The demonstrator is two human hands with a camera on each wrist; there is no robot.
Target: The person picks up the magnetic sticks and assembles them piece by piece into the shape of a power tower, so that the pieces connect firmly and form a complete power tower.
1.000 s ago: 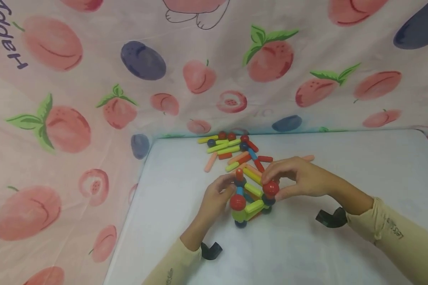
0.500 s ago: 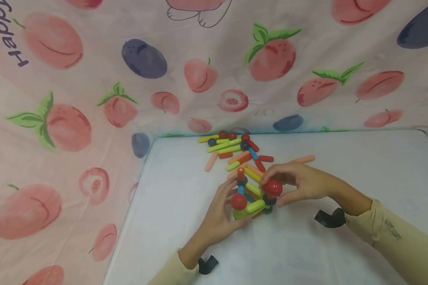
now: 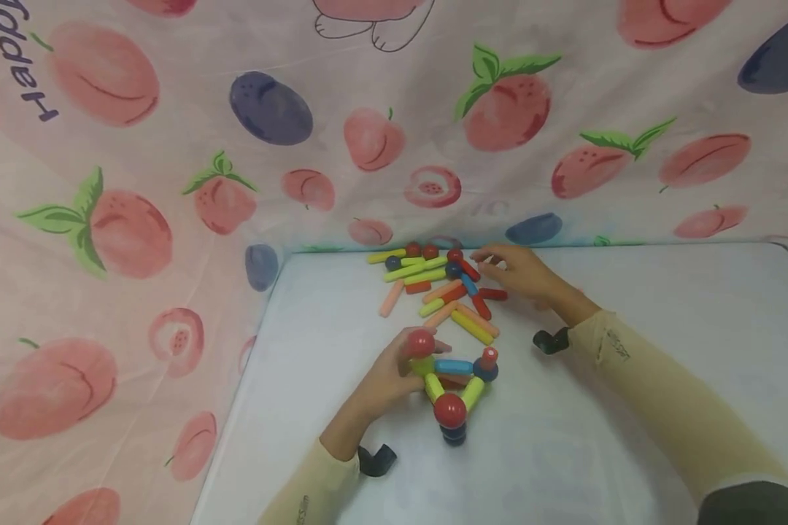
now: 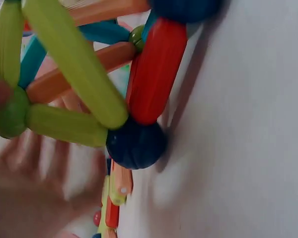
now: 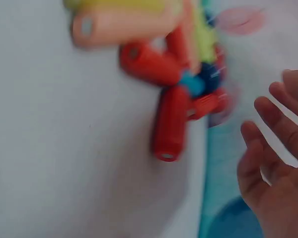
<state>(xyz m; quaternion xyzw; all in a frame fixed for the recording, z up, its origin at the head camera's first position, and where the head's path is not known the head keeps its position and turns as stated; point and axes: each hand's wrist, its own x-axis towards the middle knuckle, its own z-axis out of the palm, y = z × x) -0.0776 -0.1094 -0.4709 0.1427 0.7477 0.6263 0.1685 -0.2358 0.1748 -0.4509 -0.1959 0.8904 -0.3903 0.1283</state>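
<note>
Left hand (image 3: 384,375): curled round the ball-and-stick frame (image 3: 454,367).
Right hand (image 3: 515,273): fingers parted, beside loose pieces (image 3: 427,276).
Left wrist view only: red stick (image 4: 158,72) joining two dark-blue balls (image 4: 136,144).

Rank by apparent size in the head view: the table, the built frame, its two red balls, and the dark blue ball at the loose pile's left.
1. Table
2. Built frame
3. Front red ball, rear red ball: nearly alike; nearness to the camera leaves their order unsure
4. Dark blue ball
</note>
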